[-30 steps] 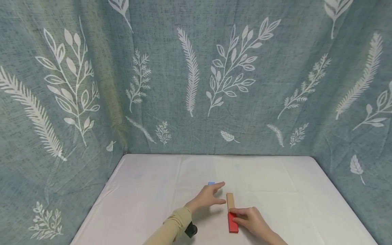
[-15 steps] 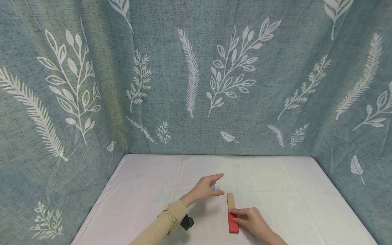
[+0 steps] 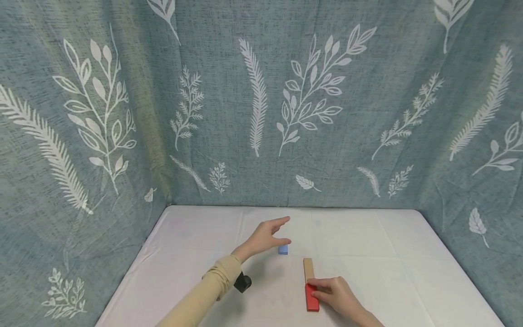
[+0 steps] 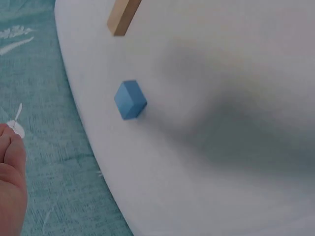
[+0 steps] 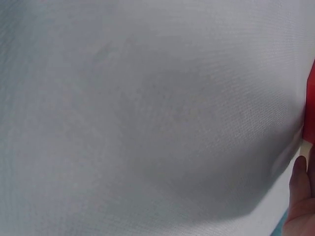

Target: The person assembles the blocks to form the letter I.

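My left hand (image 3: 264, 236) hangs over the far middle of the table with thumb and fingers spread and nothing between them. Just below its thumb lies a small blue block (image 3: 283, 250), which the left wrist view shows whole, apart from the hand. Nearer the front, my right hand (image 3: 337, 294) holds a red block (image 3: 312, 303) between thumb and fingers at its far end. A long natural wood block (image 3: 308, 269) lies end to end with the red one. In the right wrist view only the red block's edge (image 5: 310, 110) and some fingers appear.
A white cloth covers the table (image 3: 367, 250). Teal curtains (image 3: 229, 118) with white leaf prints stand behind it and along both sides. A black device (image 3: 243, 282) sits at my left wrist, below the sleeve.
My left hand has moved away and slightly left, passing over the blue block, which now shows below the thumb. The right hand and the red and wood blocks have stayed in place.
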`<state>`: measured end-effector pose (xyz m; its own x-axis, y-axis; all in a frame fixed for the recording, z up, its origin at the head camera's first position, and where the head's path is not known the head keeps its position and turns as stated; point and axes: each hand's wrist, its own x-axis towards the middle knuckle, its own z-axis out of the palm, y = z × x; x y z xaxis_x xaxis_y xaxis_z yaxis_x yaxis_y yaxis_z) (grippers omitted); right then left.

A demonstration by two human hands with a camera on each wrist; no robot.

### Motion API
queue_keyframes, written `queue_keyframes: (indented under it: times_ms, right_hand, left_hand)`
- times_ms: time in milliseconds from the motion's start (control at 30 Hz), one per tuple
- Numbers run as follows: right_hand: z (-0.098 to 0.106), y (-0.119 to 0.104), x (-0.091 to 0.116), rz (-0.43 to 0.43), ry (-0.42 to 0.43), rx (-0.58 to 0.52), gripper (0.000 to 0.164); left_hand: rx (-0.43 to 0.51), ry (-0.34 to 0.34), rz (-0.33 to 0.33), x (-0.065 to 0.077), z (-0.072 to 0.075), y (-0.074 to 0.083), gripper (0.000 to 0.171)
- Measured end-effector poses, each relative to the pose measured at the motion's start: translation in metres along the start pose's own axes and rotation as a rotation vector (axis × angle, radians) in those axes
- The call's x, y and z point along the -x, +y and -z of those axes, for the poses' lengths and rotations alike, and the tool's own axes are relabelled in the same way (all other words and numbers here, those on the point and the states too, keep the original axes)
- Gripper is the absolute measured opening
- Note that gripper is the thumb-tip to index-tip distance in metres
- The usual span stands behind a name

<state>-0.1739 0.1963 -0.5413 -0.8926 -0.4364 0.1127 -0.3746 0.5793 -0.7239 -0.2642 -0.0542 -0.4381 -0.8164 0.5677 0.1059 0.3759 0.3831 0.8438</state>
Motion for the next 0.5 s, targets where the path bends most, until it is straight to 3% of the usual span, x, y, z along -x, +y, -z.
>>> queue_keyframes:
  times_ms: [233, 500]
  right_hand:
    - [0.0, -0.002, 0.0, -0.007, 0.0, 0.002, 0.03]
    - [0.0, -0.005, -0.001, -0.027, -0.019, -0.025, 0.032]
  left_hand:
    - [-0.03, 0.05, 0.021, -0.002, 0.006, -0.006, 0.065]
    - [-0.014, 0.101, 0.043, -0.002, 0.005, -0.024, 0.063]
